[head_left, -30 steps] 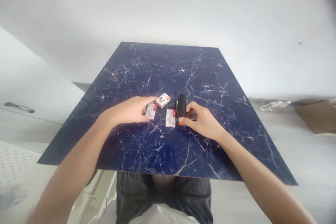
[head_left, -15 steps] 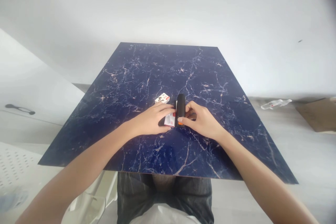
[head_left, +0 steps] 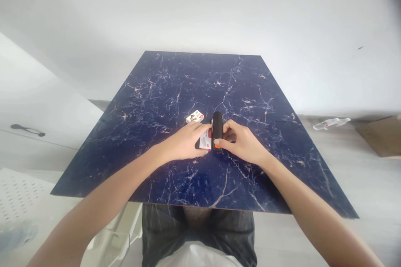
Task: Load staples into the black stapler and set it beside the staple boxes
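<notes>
A black stapler (head_left: 217, 127) with an orange patch at its near end stands on the dark blue marbled table. My right hand (head_left: 239, 139) holds it from the right, thumb near the orange part and fingers curled along its side. Close against its left side is a small white and red box (head_left: 205, 140), with my left hand (head_left: 188, 139) closed around it, thumb at the near edge and fingers at the far one. A second small white box (head_left: 194, 116) with red and black print lies just beyond my left hand. My left palm hides part of the held box.
The marbled tabletop (head_left: 200, 79) reaches toward a white wall. On the floor at the right are a clear plastic bottle (head_left: 331, 124) and a cardboard box (head_left: 380, 137). A white cabinet with a dark handle (head_left: 28, 129) stands at the left.
My left fingers have shifted slightly, so more of the held box's face shows. The stapler and my right hand stay nearly in place. The whole view has moved slightly.
</notes>
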Tool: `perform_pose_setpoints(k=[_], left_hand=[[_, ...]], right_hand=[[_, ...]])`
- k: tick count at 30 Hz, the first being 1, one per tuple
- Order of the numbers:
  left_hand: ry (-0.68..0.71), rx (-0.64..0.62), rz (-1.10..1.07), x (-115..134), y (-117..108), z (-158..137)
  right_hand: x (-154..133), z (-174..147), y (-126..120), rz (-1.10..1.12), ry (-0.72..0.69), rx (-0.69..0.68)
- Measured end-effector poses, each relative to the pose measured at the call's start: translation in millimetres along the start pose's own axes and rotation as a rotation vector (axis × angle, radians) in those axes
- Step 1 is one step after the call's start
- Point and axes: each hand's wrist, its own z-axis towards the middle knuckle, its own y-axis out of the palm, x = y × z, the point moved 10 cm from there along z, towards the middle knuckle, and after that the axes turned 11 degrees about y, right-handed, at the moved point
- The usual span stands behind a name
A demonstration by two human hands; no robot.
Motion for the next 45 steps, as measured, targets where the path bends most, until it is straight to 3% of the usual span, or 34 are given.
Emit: perform_pose_setpoints(k=[7, 10, 13, 17, 20, 23, 31, 35, 40, 45], left_hand=[[-0.005, 0.021, 0.028, -2.6, 2.9, -0.2], [0.072, 0.057, 0.049, 4.0, 1.1, -1.0], [0.161, 0.164, 0.131, 12.1, -16.0, -4.2], [0.042, 0.334, 0.267, -8.7, -49.2, -14.9], [-0.064, 0.226, 0.293, -34.3, -44.8, -17.4], [-0.08, 0.148, 0.269, -44.7, -31.8, -15.7], [0.075, 0.096, 0.22, -23.6, -5.7, -6.8], [0.006, 0.072, 0.157, -31.5, -9.1, -13.0], [-0.014, -0.062, -0.016, -35.1, -0.6, -18.9], [-0.048, -0.038, -0.042, -35.3, -0.6, -15.2]], right_hand=[[0.9, 0.3, 0.0, 0.01, 0.006, -0.013], [0.6, 0.1, -0.2, 0.016, -0.005, -0.013], [0.8, -0.4, 0.1, 0.016, -0.005, -0.019], [3.0, -0.3, -1.0, -0.018, 0.011, -0.003], [4.0, -0.2, -1.2, -0.036, 0.015, 0.005], [4.8, -0.2, -0.1, -0.024, 0.025, -0.01], [3.0, -0.9, -0.4, -0.021, 0.01, -0.012], [3.2, -1.7, 0.7, -0.005, -0.005, -0.008], [0.2, -3.0, -1.3, 0.009, -0.039, 0.032], [0.3, -3.7, -2.2, 0.042, -0.04, 0.064]])
